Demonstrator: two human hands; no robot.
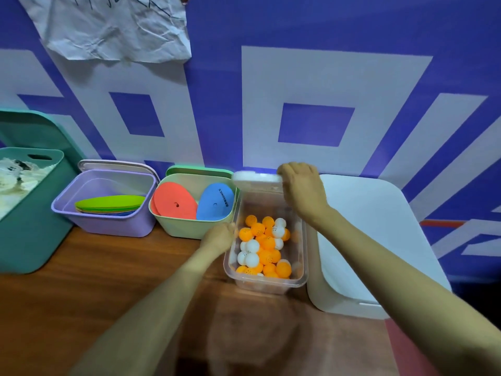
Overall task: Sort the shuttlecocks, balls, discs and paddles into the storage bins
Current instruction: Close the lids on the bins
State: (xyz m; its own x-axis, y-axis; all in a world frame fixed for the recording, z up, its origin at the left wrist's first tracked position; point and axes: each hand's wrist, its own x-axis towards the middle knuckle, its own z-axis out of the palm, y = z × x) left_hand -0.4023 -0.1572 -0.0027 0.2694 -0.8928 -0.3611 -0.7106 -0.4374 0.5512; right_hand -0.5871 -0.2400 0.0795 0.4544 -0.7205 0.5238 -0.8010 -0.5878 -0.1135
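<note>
My right hand [302,189] gripped the frosted white lid [256,178], fingers curled over its right end. The lid stood raised at the far edge of the clear bin [271,284]. My left hand [220,236] lay against that bin's left wall near the rim. It was blurred, so I could not tell whether those fingers clasped the rim or only touched it.

The bin was a see-through plastic rectangle with rounded corners. Inside it was a heap of smooth orange and white table tennis balls [264,246], between my two hands.

Just left of it sat a pale green bin [189,229] with a flat red paddle [174,204] and a flat blue paddle [215,203] leaning in it. Next came a lilac bin [108,226] with a stack of thin discs [109,203], green on top. A teal bin [27,234] at the far left held white feathered shuttlecocks [16,177]. A smooth white container [366,240] stood touching the clear bin's right side. All rested on a wood-grain table [81,280].
</note>
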